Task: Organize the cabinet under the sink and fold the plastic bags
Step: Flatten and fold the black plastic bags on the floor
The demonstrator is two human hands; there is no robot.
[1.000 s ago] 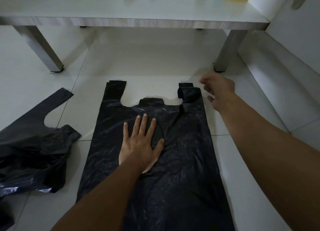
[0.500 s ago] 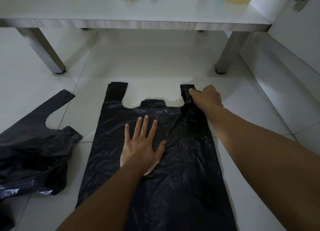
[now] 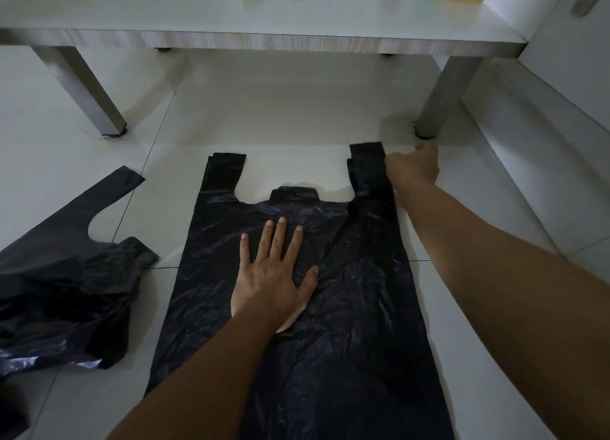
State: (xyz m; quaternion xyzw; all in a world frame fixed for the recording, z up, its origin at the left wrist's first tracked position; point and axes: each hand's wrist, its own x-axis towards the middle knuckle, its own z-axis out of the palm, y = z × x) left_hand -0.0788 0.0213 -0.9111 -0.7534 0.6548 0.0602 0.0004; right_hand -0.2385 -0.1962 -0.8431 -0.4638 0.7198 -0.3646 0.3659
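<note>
1. The left hand point(image 3: 275, 274) lies flat, palm down, fingers straight and spread toward 12 o'clock, thumb out toward 2 o'clock.
2. The left forearm enters from 6 o'clock.
3. The right hand point(image 3: 412, 167) is curled into a loose fist at 1 o'clock.
4. The right arm stretches in from 4 o'clock, nearly straight.

Table leg point(image 3: 442, 100) crowds right hand point(image 3: 412, 167) — leftward floor point(image 3: 297, 116) open.

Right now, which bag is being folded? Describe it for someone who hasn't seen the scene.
On the tiled floor before the low white table, the black bag spread flat under the left hand. The other bag, further left, lies crumpled and untouched.
</note>
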